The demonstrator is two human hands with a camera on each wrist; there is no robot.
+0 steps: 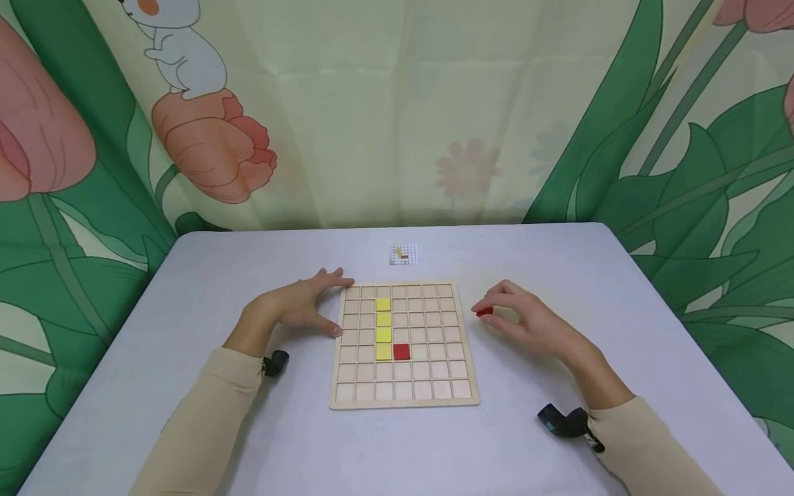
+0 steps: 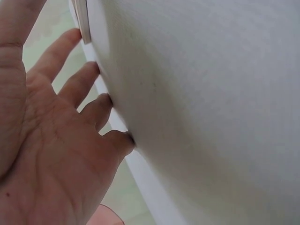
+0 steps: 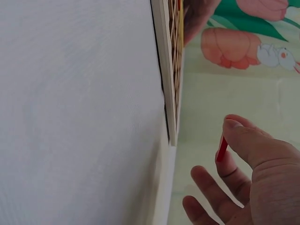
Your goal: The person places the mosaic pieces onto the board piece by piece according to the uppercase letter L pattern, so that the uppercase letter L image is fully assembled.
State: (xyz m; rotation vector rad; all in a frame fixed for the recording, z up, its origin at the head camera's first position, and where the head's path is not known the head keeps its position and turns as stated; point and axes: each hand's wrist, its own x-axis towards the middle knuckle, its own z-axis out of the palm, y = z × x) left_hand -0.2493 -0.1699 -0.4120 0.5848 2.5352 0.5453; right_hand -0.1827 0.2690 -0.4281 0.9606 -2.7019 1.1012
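Note:
A wooden grid board [image 1: 404, 405] lies flat on the table. Down one of its columns run several yellow square tiles [image 1: 384, 319], and a red square tile [image 1: 401, 352] sits just right of the lowest one. My left hand [image 1: 304, 300] is spread at the board's left side, thumb and index fingertip at its edge. In the left wrist view its other fingertips [image 2: 104, 98] rest on the tabletop. Off the board's right edge, my right hand [image 1: 527, 317] pinches a second red tile [image 3: 222, 149] between thumb and fingers, with the other fingers loosely bent.
A small printed card [image 1: 404, 254] with a coloured grid pattern lies behind the board. The white-covered table [image 1: 248, 441] reaches back to a curtain [image 1: 372, 124] printed with flowers and a rabbit. Dark wrist cameras [image 1: 564, 420] stick out beside both sleeves.

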